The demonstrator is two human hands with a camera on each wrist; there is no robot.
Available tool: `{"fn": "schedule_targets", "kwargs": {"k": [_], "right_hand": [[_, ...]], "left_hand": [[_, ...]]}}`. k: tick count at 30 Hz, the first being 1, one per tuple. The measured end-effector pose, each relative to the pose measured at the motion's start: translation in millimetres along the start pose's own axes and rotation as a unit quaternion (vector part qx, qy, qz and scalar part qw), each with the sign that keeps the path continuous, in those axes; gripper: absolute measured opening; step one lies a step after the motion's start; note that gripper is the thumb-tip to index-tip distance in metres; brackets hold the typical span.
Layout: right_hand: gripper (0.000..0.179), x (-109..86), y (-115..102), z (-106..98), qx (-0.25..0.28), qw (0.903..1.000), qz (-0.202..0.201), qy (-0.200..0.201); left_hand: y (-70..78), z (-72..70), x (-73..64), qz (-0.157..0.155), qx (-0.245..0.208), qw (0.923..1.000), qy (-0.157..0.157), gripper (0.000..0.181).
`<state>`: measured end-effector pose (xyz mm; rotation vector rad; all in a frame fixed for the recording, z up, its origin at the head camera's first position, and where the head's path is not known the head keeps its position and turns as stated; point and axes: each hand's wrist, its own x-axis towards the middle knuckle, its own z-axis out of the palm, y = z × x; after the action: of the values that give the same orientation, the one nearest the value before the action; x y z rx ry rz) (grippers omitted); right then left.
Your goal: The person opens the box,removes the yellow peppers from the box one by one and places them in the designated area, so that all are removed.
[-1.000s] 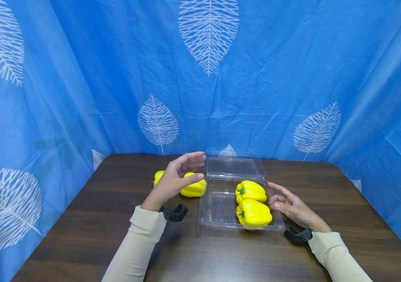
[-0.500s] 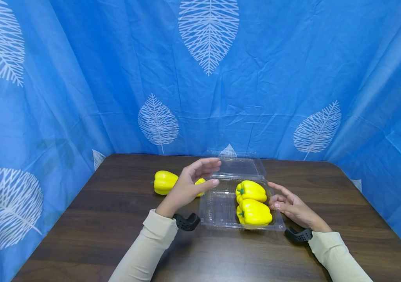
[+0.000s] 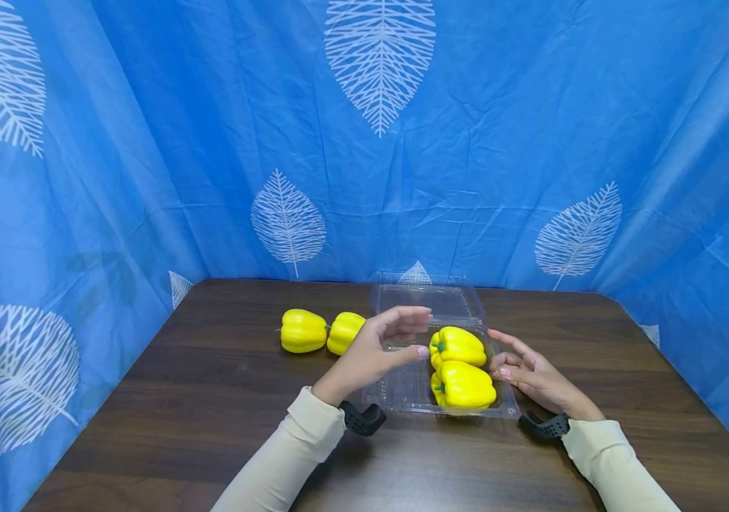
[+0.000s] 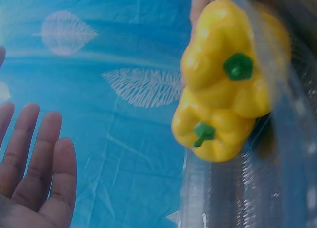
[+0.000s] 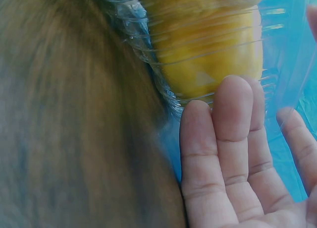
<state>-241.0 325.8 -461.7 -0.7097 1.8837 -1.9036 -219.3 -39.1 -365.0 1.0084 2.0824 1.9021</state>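
A clear plastic clamshell container [image 3: 402, 395] lies on the table with its lid [image 3: 441, 302] folded back. In its right half sit two yellow bell peppers, a rear one [image 3: 456, 347] and a front one [image 3: 464, 386], with green stems towards the left. My left hand [image 3: 370, 355] hovers over the container's left half, thumb and fingers spread apart, holding nothing. Its fingers [image 4: 37, 158] look relaxed in the left wrist view. My right hand [image 3: 540, 382] is at the container's right wall, its fingertips [image 5: 233, 101] against or very near the ribbed plastic, fingers mostly straight.
Two more yellow bell peppers, one [image 3: 303, 331] and another [image 3: 343, 331] partly behind my left hand, lie side by side on the dark wooden table [image 3: 178, 412] left of the container. A blue leaf-patterned curtain [image 3: 479, 142] hangs around the table.
My left hand has moved right and slightly nearer, from above the loose peppers to over the container. The right hand, container and peppers stay where they were.
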Motion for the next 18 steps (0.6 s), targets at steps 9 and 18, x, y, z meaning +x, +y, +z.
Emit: {"fn": "schedule_targets", "kwargs": {"k": [9, 18], "right_hand": [[0.06, 0.2, -0.3, -0.7, 0.001, 1.0, -0.005, -0.004], [0.06, 0.0, 0.4, -1.0, 0.001, 1.0, -0.005, -0.008]], "left_hand": [[-8.1, 14.8, 3.2, -0.036, -0.018, 0.9991, -0.016, 0.051], [-20.7, 25.0, 5.9, -0.053, 0.0, 0.9979, -0.037, 0.052]]}}
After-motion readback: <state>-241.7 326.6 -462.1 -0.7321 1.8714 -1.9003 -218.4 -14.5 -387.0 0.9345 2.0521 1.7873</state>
